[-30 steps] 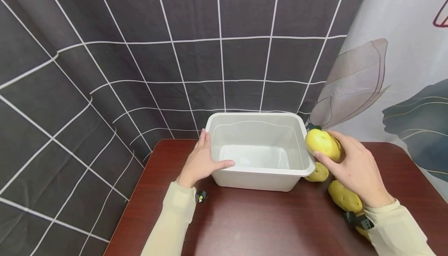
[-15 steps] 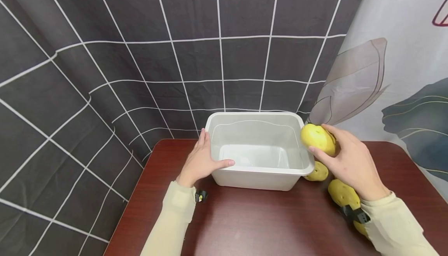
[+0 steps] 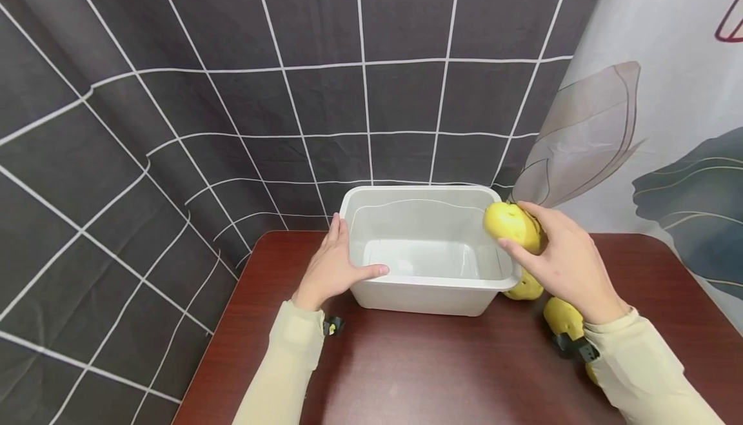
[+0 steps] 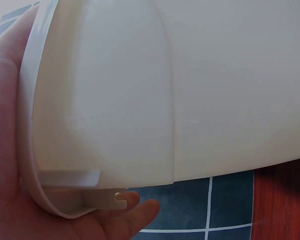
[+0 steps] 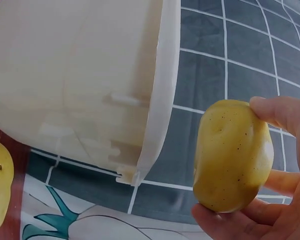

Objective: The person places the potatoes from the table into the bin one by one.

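Observation:
A yellow potato (image 3: pixel 513 226) is in my right hand (image 3: pixel 560 260), pinched between thumb and fingers. In the head view it overlaps the right rim of a white plastic bin (image 3: pixel 426 296). The right wrist view shows the speckled potato (image 5: pixel 233 156) outside the bin rim (image 5: pixel 163 85), apart from it. My left hand (image 3: pixel 332 270) rests against the bin's front left corner, thumb along the front rim and straight fingers along the left side. From the left wrist, fingertips (image 4: pixel 139 212) show below the rim.
To the bin's right one potato (image 3: pixel 525 285) lies close by, with another potato (image 3: pixel 563 317) nearer me. A further yellow piece is mostly hidden by my right wrist. The brown table (image 3: pixel 418 373) meets a dark gridded curtain (image 3: pixel 406 96) behind the bin.
My right hand has moved left with the potato, from beside the bin's right rim to overlapping it in the head view. The left hand and bin have stayed put.

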